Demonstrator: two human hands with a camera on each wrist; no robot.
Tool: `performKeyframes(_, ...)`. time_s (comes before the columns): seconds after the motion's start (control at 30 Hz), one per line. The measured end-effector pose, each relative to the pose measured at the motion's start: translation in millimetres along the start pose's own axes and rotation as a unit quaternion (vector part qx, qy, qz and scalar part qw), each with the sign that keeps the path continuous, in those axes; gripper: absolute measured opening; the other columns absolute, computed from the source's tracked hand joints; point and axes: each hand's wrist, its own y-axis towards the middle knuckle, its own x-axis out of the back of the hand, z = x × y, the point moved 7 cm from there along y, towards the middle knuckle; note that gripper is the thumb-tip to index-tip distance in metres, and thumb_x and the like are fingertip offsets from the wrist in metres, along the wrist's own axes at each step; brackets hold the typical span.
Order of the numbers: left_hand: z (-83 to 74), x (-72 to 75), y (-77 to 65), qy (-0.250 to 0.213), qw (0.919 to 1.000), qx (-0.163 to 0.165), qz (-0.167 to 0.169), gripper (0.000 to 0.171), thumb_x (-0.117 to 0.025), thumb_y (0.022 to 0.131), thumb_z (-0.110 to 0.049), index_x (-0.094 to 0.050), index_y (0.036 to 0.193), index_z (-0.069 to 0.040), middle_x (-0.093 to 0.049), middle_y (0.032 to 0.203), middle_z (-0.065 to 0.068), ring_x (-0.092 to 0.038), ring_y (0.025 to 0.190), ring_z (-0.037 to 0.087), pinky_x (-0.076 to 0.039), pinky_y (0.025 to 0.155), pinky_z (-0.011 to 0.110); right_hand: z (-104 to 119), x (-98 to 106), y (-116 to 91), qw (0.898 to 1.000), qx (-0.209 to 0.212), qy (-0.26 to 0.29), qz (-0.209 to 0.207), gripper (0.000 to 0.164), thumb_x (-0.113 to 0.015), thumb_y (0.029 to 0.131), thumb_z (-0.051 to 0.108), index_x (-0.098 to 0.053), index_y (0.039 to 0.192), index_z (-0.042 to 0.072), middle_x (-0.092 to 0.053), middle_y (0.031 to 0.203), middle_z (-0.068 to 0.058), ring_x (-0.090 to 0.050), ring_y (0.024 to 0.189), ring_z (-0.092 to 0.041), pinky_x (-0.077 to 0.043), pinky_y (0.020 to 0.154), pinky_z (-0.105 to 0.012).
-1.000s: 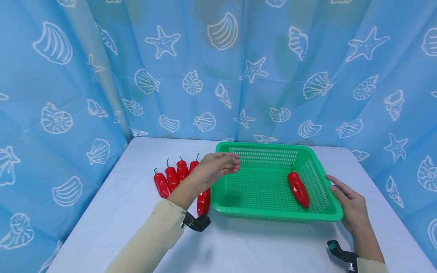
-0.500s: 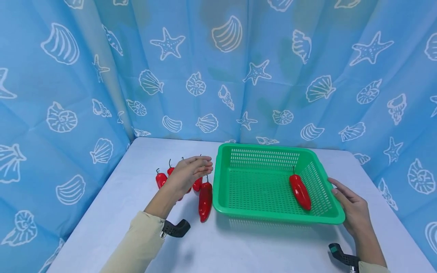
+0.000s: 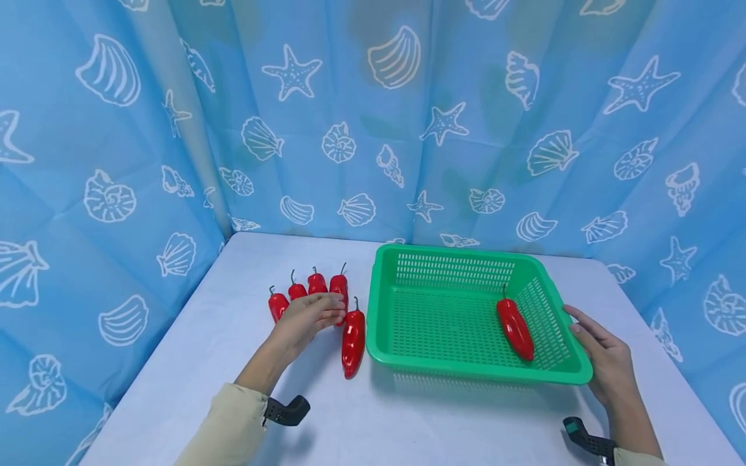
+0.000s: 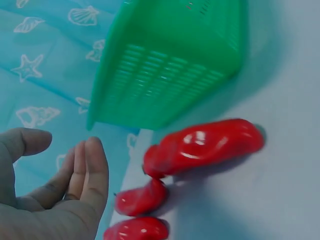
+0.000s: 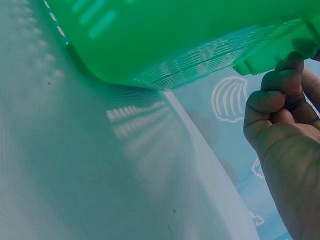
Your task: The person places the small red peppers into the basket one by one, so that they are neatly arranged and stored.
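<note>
My left hand (image 3: 303, 320) hovers over a group of red chili peppers, its thumb and fingers apart with nothing between them in the left wrist view. Closest to the basket lies one long pepper (image 3: 353, 343), also seen as a glossy pepper (image 4: 205, 147) from the left wrist. Others fan out behind the hand, among them a pepper (image 3: 339, 285) and a pepper (image 3: 278, 305), partly covered by it. With my right hand (image 3: 609, 359) I hold the right rim of a green plastic basket (image 3: 443, 372), fingers curled at its edge. Inside, a single red pepper (image 3: 515, 330) rests near the right wall.
The white tabletop (image 3: 443, 421) carries the basket on the right and the loose peppers on the left. A blue curtain (image 3: 373, 116) with white shells and starfish hangs close behind the table and along its sides.
My left hand has moved left and down from the basket's left rim to the loose peppers, uncovering the one nearest the basket. The right hand stays at the rim.
</note>
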Motion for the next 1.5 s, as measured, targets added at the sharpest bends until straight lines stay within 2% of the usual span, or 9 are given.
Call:
performKeyframes(0.2,14.6,-4.1,-6.4,0.038,0.9991,-0.015,0.011,0.039,-0.07,0.093,-0.02,-0.063,0.125,0.001,-0.066,0.117,0.017,-0.067,0.108,0.031,-0.05,0.099,0.045,1,4,-1,1.0,-0.002,-0.016,-0.01,0.043,-0.065,0.099,0.022,-0.059,0.141,0.017,-0.067,0.115,0.016,-0.072,0.089,-0.006,-0.058,0.069,-0.026)
performKeyframes(0.37,29.5,-4.0,-13.3,0.072,0.9974,-0.006,0.001,0.042,-0.072,0.089,-0.019,-0.063,0.124,0.001,-0.066,0.114,0.014,-0.067,0.107,0.03,-0.053,0.095,0.046,-2,5,-2,1.0,-0.005,-0.016,-0.007,0.044,-0.067,0.098,0.022,-0.059,0.141,0.017,-0.066,0.117,0.018,-0.071,0.091,-0.005,-0.058,0.07,-0.026)
performKeyframes(0.5,31.3,-0.9,-13.5,0.104,0.9945,-0.003,-0.01,0.043,-0.074,0.086,-0.019,-0.064,0.122,0.001,-0.065,0.109,0.013,-0.067,0.102,0.029,-0.056,0.089,0.045,-3,2,1,1.0,0.001,-0.008,-0.004,0.046,-0.066,0.098,0.022,-0.058,0.142,0.015,-0.065,0.119,0.018,-0.071,0.092,-0.005,-0.058,0.071,-0.027)
performKeyframes(0.67,38.3,-1.4,-15.0,0.158,0.9872,0.02,-0.016,0.044,-0.077,0.083,-0.021,-0.064,0.119,0.001,-0.065,0.1,0.009,-0.067,0.093,0.026,-0.059,0.08,0.041,-4,2,1,1.0,0.0,-0.001,-0.009,0.046,-0.067,0.097,0.022,-0.058,0.142,0.015,-0.065,0.119,0.018,-0.071,0.094,-0.005,-0.057,0.072,-0.027)
performKeyframes(0.87,43.1,-7.0,-13.4,0.19,0.9812,0.031,-0.008,0.041,-0.077,0.085,-0.02,-0.064,0.118,0.001,-0.066,0.096,0.008,-0.069,0.086,0.021,-0.059,0.079,0.035,-3,1,2,1.0,-0.003,-0.002,-0.012,0.046,-0.067,0.098,0.023,-0.058,0.142,0.016,-0.065,0.118,0.019,-0.071,0.094,-0.004,-0.057,0.072,-0.027)
performKeyframes(1.03,41.6,-5.8,-6.1,0.219,0.9748,0.036,-0.019,0.037,-0.081,0.084,-0.025,-0.067,0.109,-0.003,-0.065,0.092,0.006,-0.066,0.083,0.02,-0.058,0.073,0.032,-2,-1,4,1.0,-0.009,-0.004,-0.01,0.045,-0.066,0.098,0.023,-0.059,0.142,0.017,-0.066,0.118,0.017,-0.071,0.092,-0.005,-0.058,0.071,-0.026)
performKeyframes(1.3,39.8,-6.4,1.4,0.233,0.9712,0.039,-0.033,0.036,-0.084,0.08,-0.024,-0.071,0.107,-0.004,-0.066,0.089,0.006,-0.066,0.081,0.02,-0.059,0.072,0.031,0,-1,7,1.0,-0.016,0.015,-0.004,0.044,-0.066,0.098,0.022,-0.059,0.141,0.017,-0.068,0.116,0.015,-0.072,0.089,-0.008,-0.058,0.07,-0.028)
performKeyframes(1.5,45.2,-8.5,-1.1,0.205,0.9776,0.045,-0.008,0.036,-0.082,0.083,-0.023,-0.072,0.11,-0.002,-0.068,0.09,0.006,-0.069,0.082,0.02,-0.059,0.076,0.032,-5,1,5,0.999,-0.022,0.003,-0.024,0.044,-0.067,0.098,0.023,-0.059,0.141,0.019,-0.067,0.114,0.017,-0.071,0.09,-0.005,-0.058,0.07,-0.026)
